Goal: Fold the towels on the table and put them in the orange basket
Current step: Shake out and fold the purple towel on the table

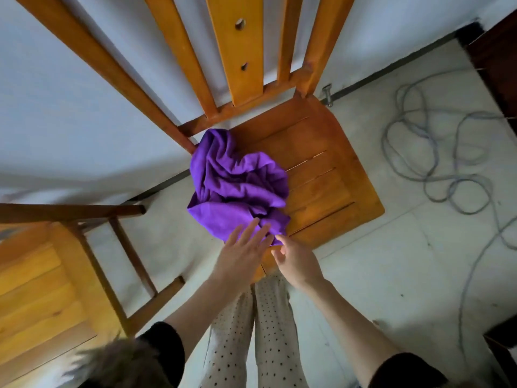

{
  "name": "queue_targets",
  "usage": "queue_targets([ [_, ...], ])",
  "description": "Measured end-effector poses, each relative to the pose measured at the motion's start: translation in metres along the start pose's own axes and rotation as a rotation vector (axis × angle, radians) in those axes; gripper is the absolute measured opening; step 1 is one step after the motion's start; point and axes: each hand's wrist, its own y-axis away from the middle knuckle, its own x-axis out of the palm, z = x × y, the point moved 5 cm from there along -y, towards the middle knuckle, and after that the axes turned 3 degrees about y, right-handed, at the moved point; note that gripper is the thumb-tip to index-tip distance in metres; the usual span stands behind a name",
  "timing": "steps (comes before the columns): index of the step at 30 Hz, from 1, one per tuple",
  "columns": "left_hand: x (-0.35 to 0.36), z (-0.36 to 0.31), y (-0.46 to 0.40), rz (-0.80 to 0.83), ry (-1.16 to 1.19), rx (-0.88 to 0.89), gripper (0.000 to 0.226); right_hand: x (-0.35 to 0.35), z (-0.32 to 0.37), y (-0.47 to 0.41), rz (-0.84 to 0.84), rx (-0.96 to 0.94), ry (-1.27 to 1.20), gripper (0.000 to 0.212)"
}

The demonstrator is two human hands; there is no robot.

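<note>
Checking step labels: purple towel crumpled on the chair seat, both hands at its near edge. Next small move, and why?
Probably pinch the near edge of the purple towel with both hands and lift to shake it out. It lies bunched on the chair seat; the left hand is flat with fingertips on the cloth, the right hand is just reaching it, neither gripping.

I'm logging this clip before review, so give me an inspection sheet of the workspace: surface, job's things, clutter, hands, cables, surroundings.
Surface: wooden chair seat, slatted; no table in view.
Job's things: one purple towel, crumpled on the seat's left part and hanging over its edge; no orange basket seen.
Clutter: nothing seen on the seat besides the towel.
Hands: left hand open, straight fingers reaching onto the towel's near edge; right hand at the same edge, fingers loosely bent, grip not clear.
Cables: grey cable looped loosely on the floor to the right.
Surroundings: second wooden chair at left, pale floor, white wall.
</note>
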Motion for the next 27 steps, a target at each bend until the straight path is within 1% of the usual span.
queue_targets([
  [1,0.001,0.0,-0.012,-0.045,-0.075,0.021,0.055,0.008,-0.001,-0.008,-0.005,-0.001,0.003,0.043],
  [2,-0.001,0.004,-0.023,-0.116,-0.146,0.007,0.049,0.015,-0.002,-0.014,-0.012,-0.002,0.013,0.043],
  [3,-0.001,0.008,-0.03,-0.15,-0.19,-0.021,0.045,0.022,-0.003,-0.02,-0.019,0.001,0.034,0.042],
  [5,0.004,0.017,-0.036,-0.081,-0.222,-0.044,0.029,0.032,-0.005,-0.027,-0.041,0.007,0.115,0.039],
  [7,-0.001,0.023,-0.034,-0.053,-0.301,-0.033,0.009,0.039,-0.003,-0.029,-0.055,-0.002,0.193,0.033],
  [8,-0.003,0.026,-0.032,-0.073,-0.299,-0.024,0.006,0.041,0.0,-0.028,-0.064,-0.02,0.209,0.031],
  [10,-0.007,0.033,-0.024,-0.129,-0.197,-0.033,0.008,0.038,0.007,-0.022,-0.109,-0.061,0.202,0.026],
  [12,-0.019,0.038,-0.011,-0.147,-0.057,-0.053,0.008,0.024,0.015,-0.011,-0.201,-0.09,0.174,0.02],
  [14,-0.027,0.042,0.006,-0.119,0.04,-0.075,0.023,0.003,0.022,0.003,-0.293,-0.12,0.155,0.016],
  [16,-0.044,0.044,0.026,-0.15,0.142,-0.083,0.029,-0.024,0.031,0.019,-0.357,-0.168,0.137,0.012],
  [18,-0.074,0.04,0.044,-0.235,0.178,-0.084,0.026,-0.057,0.043,0.036,-0.43,-0.228,0.134,0.009],
  [21,-0.128,0.04,0.067,-0.38,0.21,-0.092,0.019,-0.108,0.065,0.058,-0.507,-0.292,0.107,0.01],
  [25,-0.201,0.044,0.102,-0.476,0.286,-0.068,0.016,-0.178,0.095,0.086,-0.594,-0.329,0.045,0.01],
  [27,-0.243,0.044,0.122,-0.597,0.327,-0.046,0.01,-0.21,0.114,0.103,-0.638,-0.359,0.058,0.011],
])
